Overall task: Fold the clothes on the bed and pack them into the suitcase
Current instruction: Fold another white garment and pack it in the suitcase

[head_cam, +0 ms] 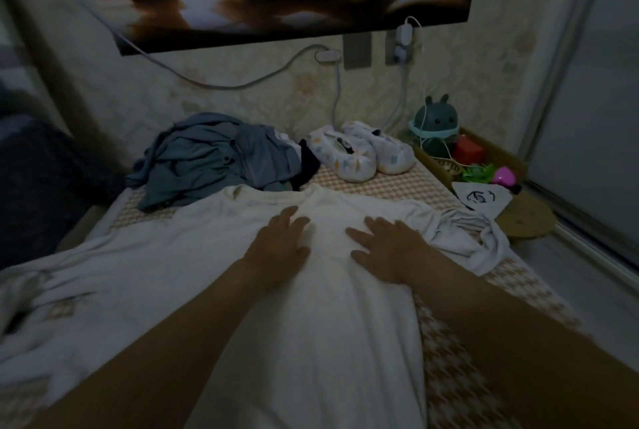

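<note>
White shirt [311, 342] lies face-up on the bed [460, 370], centre of frame, collar toward the wall. Left hand [281, 248] and right hand [383, 248] both lie flat on the chest just below the collar, fingers spread, gripping nothing. Grey-blue clothes pile [214, 159] sits unfolded at upper centre-left, touching the collar. Suitcase not in view.

Risks:
- The right sleeve [463, 235] is bunched at centre right, and folding over it would trap creases.
- The lower-left cloth is rumpled, so an uneven fold is likely.
- Dim light could hide wrinkles.
</note>
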`<state>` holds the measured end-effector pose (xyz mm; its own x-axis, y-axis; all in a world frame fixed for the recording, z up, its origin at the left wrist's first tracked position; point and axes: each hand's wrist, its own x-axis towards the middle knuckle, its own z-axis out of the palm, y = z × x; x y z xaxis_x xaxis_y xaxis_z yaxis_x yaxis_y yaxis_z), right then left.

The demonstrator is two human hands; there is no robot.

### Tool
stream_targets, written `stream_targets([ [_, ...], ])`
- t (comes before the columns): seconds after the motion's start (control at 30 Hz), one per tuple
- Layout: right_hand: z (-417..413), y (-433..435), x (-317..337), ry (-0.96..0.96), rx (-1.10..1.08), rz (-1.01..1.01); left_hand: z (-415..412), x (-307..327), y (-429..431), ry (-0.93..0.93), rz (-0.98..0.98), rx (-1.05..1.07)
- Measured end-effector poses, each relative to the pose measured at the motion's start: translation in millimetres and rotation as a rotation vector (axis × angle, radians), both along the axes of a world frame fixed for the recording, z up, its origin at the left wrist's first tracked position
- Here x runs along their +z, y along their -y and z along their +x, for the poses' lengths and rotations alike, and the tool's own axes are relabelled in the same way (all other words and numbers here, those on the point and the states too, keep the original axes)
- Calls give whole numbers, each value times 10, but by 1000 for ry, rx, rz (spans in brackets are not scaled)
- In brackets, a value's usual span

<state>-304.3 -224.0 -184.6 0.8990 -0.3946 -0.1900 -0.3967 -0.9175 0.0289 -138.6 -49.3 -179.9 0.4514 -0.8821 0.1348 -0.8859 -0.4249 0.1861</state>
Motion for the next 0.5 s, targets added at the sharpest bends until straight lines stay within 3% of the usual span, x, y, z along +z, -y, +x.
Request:
stream_targets([
  [0.1,51,-325,155,9,-33,-71,-78,159,-532,54,35,16],
  [0.23,193,-1041,333,61,74,42,-171,306,-1295,159,8,41],
  [0.3,277,-1468,399,65,151,98,-214,354,-1683,97,12,85],
  [0.5,251,-2536,325,2,326,208,-433,477,-2607,-206,275,157],
])
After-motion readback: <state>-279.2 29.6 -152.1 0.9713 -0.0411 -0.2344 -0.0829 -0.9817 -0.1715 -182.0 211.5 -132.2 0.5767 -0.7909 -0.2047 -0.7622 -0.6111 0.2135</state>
